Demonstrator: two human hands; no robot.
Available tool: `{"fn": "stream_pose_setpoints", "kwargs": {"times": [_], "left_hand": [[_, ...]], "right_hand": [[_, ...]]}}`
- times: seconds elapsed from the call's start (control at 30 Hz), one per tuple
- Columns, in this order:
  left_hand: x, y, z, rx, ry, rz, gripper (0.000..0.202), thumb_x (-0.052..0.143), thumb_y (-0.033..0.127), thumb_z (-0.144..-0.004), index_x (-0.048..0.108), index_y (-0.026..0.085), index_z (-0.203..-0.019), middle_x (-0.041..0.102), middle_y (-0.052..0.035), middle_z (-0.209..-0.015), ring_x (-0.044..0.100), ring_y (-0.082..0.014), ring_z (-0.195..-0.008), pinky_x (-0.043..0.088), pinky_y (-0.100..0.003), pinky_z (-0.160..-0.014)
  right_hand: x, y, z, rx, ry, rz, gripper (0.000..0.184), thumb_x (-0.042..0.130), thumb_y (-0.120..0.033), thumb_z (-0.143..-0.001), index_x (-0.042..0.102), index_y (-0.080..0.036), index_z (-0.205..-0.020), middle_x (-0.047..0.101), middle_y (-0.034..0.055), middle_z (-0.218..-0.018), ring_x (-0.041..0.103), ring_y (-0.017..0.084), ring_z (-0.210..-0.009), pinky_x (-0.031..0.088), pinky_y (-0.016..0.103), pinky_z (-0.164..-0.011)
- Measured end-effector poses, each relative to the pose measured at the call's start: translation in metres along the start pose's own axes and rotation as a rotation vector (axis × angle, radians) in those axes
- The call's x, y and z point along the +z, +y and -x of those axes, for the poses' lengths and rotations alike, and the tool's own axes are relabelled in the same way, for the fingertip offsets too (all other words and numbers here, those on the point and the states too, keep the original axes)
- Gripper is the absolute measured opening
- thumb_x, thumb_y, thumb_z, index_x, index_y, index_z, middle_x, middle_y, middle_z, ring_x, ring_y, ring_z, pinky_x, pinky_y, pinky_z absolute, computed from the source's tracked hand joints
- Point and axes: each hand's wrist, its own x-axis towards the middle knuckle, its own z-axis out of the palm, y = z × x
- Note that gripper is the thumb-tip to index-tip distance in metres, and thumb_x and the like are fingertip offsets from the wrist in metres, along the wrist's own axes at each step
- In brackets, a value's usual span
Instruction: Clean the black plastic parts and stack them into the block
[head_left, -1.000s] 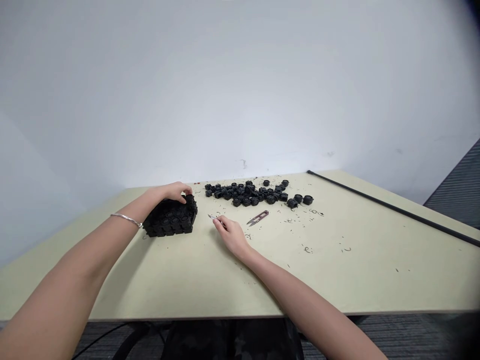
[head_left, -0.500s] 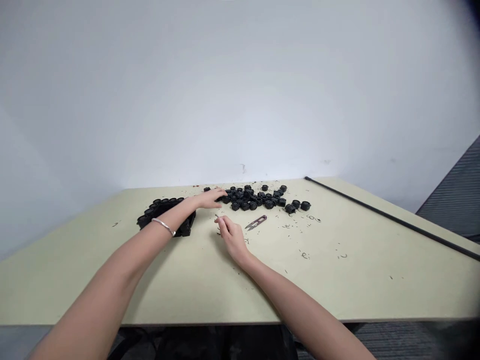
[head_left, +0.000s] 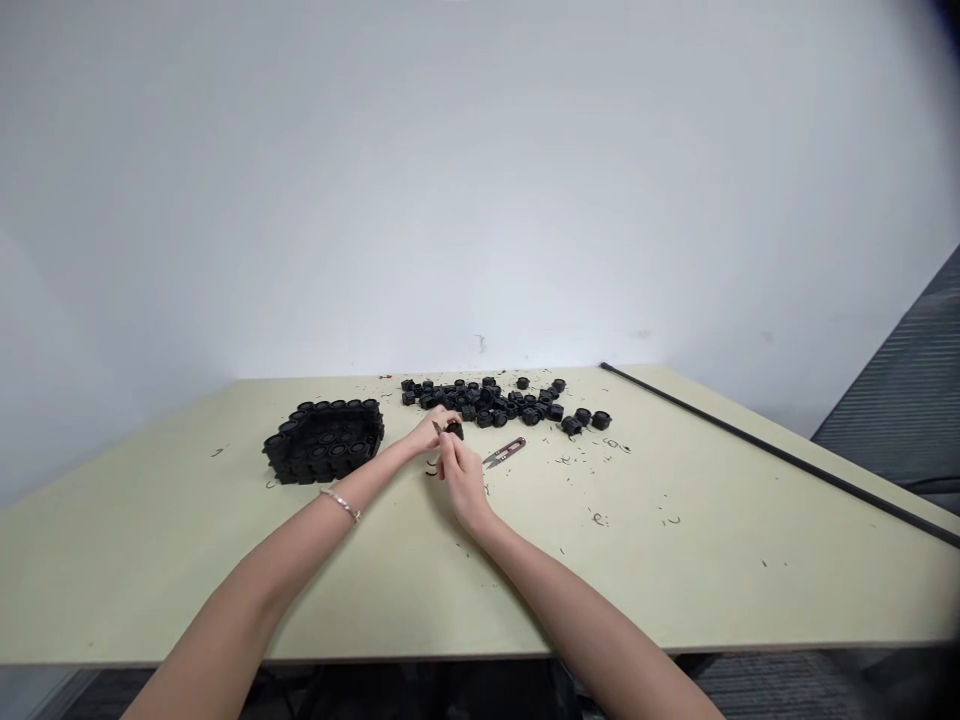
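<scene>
My left hand (head_left: 429, 432) pinches a small black plastic part (head_left: 454, 430) just above the table, a silver bracelet on its wrist. My right hand (head_left: 459, 472) is closed around a thin blade-like tool whose tip (head_left: 436, 428) points at that part. The two hands meet in front of a loose pile of black parts (head_left: 491, 397). A stacked block of the same black parts (head_left: 324, 440) sits to the left of my left hand. Small thread snips (head_left: 504, 452) lie just right of my right hand.
The pale table (head_left: 675, 560) is strewn with tiny black shavings. A long black rod (head_left: 772, 452) runs along the right edge. A white wall stands behind, and dark grey floor shows at the right.
My left hand left the stacked block, reached into the loose pile, and came back toward my right hand with one black part. My right hand shifted slightly to meet it.
</scene>
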Motion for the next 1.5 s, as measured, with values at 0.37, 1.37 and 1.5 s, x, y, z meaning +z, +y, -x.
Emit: {"fn": "stream_pose_setpoints", "kwargs": {"times": [0.37,1.37,1.5], "left_hand": [[-0.008,0.022,0.083,-0.459,0.227,1.068,0.017,0.049,0.027,-0.084,0.057,0.012,-0.086,0.06,-0.0083,-0.075,0.062,-0.0146,-0.066,0.053,-0.027,-0.062],[0.006,0.017,0.1,-0.314,0.043,0.878,0.045,0.063,0.054,-0.07,0.041,0.018,-0.055,0.03,0.0072,-0.043,0.031,-0.0064,-0.039,0.024,-0.021,-0.042],[0.007,0.019,0.102,-0.251,-0.031,0.845,0.04,0.059,0.052,-0.074,0.044,0.018,-0.058,0.034,0.0058,-0.046,0.032,-0.0065,-0.04,0.025,-0.021,-0.041]], "right_hand": [[-0.011,0.003,-0.008,0.035,0.025,0.171,0.036,0.033,-0.047,-0.09,0.056,-0.021,-0.081,0.057,-0.0007,-0.068,0.049,0.014,-0.062,0.034,0.023,-0.058],[-0.009,0.001,-0.001,-0.065,-0.146,0.453,0.051,0.044,-0.058,-0.082,0.037,-0.018,-0.051,0.031,-0.0053,-0.049,0.027,0.008,-0.05,0.021,0.023,-0.049],[-0.014,0.001,-0.006,-0.073,-0.094,0.397,0.051,0.042,-0.058,-0.083,0.032,-0.019,-0.053,0.026,-0.0052,-0.052,0.024,0.008,-0.052,0.02,0.023,-0.049]]}}
